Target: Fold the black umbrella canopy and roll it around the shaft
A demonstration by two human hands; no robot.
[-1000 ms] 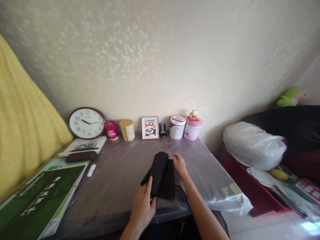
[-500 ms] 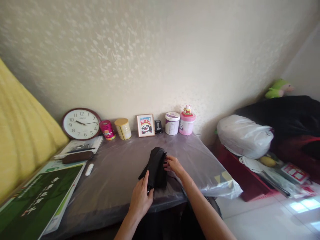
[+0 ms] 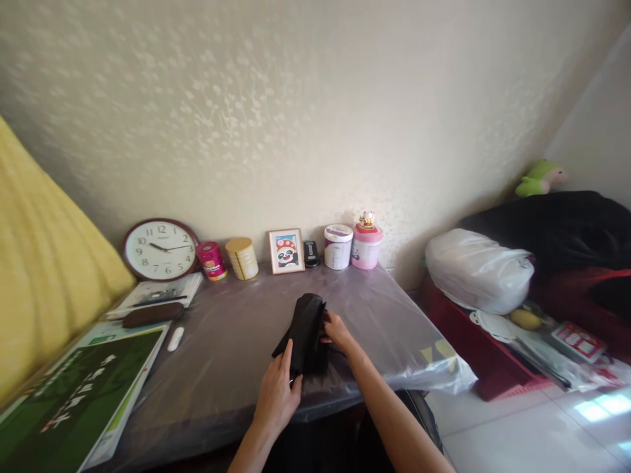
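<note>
A black folding umbrella [image 3: 306,332] lies on the table near its front edge, its fabric bunched and partly loose, with a flap sticking out on the left. My left hand [image 3: 280,384] is closed around its near end, where a small shiny bit shows by the thumb. At the umbrella's right side, my right hand [image 3: 336,330] has its fingers curled on the fabric edge; the fingertips are partly hidden behind the cloth.
Plastic film covers the table [image 3: 227,355]. Along the wall stand a clock [image 3: 160,249], a pink can [image 3: 211,261], a yellow-lidded can [image 3: 242,259], a panda picture [image 3: 286,251] and two tubs [image 3: 338,247]. A green book [image 3: 79,394] and a brown case [image 3: 152,315] lie left.
My right hand's fingers have curled further in on the umbrella's right side. The left hand keeps its hold. The view has shifted slightly.
</note>
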